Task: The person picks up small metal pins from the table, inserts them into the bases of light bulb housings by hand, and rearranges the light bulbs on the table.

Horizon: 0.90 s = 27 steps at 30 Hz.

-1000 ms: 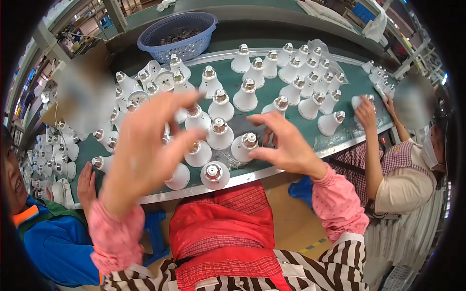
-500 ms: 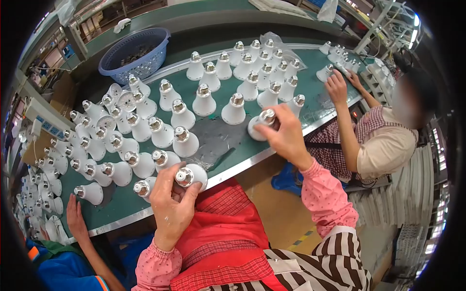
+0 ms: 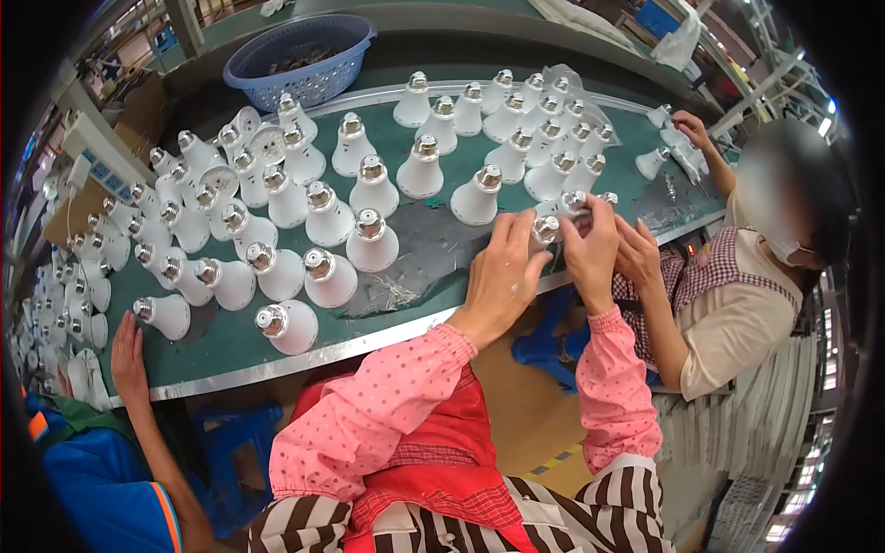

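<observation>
1. White bulb with a shiny silver cap, held over the right-hand part of the bench, near the front edge. Its lower body is mostly hidden by fingers.
2. Left hand is clamped on that one, fingers on one side and thumb on the other.
3. Right hand is right up close, fingers bent around a second bulb. Can't really tell if it's gripping or just touching, tbh.
4. Just beside the right hand there's a co-worker's hand, and that person's other hand is up by some bulbs at the far right end.
5. Loads more bulbs stand caps-up across the green bench top, packed tighter toward the left. A few lean or lie tilted, like the one near the front left.
6. Kinda messy dark patch on the bench left of the hands, with thin pale bits on it.
7. Clear plastic bag sits behind the back right group.
8. Blue basket with small bits in it is behind the bench, toward the left.
9. Another person's hand is at the front left edge, blue sleeve below.
</observation>
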Each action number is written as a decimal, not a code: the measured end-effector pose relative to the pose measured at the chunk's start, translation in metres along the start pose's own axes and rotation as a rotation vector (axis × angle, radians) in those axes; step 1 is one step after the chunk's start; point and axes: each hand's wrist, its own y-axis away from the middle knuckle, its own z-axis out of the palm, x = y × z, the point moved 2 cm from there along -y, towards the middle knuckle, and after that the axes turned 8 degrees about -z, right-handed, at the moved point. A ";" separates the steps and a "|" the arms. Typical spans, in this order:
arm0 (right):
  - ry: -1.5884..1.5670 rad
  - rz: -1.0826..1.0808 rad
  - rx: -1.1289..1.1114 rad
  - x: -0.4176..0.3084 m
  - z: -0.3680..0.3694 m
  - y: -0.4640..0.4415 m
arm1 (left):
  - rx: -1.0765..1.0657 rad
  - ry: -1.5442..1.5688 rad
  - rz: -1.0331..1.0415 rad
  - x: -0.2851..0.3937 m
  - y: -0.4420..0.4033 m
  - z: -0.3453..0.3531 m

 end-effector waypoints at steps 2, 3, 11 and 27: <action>-0.059 -0.003 0.027 -0.004 -0.001 0.014 | -0.019 0.088 -0.042 -0.001 0.015 -0.008; -0.005 -0.078 0.086 -0.012 -0.004 0.019 | -0.016 0.049 -0.020 0.000 0.026 -0.021; 0.007 -0.635 -0.326 -0.110 0.023 0.028 | 0.008 -0.092 0.073 0.007 0.078 -0.104; 0.098 -0.729 -0.590 -0.112 0.074 0.002 | 0.105 -0.179 0.030 -0.002 0.051 -0.132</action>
